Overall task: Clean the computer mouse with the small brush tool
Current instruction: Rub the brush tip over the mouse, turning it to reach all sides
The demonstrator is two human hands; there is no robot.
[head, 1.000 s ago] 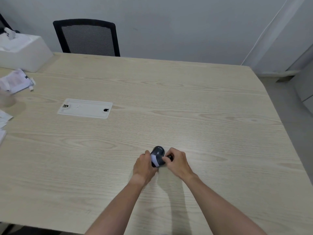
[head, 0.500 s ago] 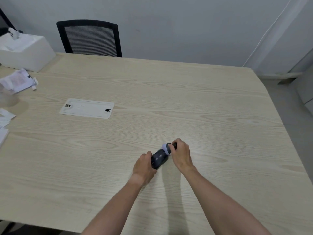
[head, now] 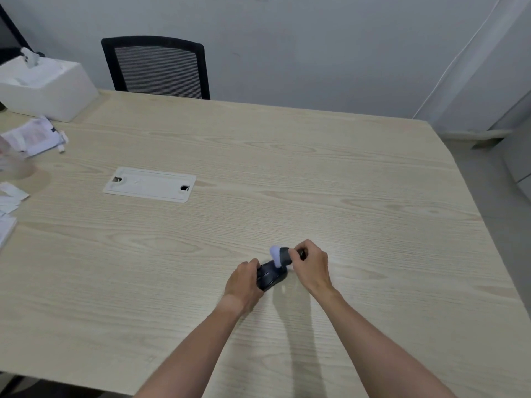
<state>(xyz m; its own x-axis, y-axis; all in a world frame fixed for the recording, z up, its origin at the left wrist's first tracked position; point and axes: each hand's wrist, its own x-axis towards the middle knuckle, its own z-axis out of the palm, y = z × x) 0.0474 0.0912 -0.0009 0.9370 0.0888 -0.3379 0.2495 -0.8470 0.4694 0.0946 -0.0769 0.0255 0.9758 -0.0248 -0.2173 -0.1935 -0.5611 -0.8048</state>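
A dark computer mouse [head: 270, 277] lies on the light wooden table [head: 344, 196], near its front edge. My left hand [head: 242, 282] grips the mouse's left side and holds it down. My right hand [head: 311, 265] is closed on a small brush [head: 280, 256] with a dark handle and pale bristles. The bristles rest on the far right end of the mouse. Most of the brush handle is hidden inside my fingers.
A white cable-port cover [head: 149, 184] is set in the table at centre left. A white box [head: 43, 84], crumpled packaging [head: 31, 137] and papers [head: 7, 202] sit at the left edge. A black mesh chair [head: 156, 67] stands behind the table.
The brush has swept from the near middle of the mouse up toward its far right end. My right hand moved away from me and to the right; my left hand kept its hold.
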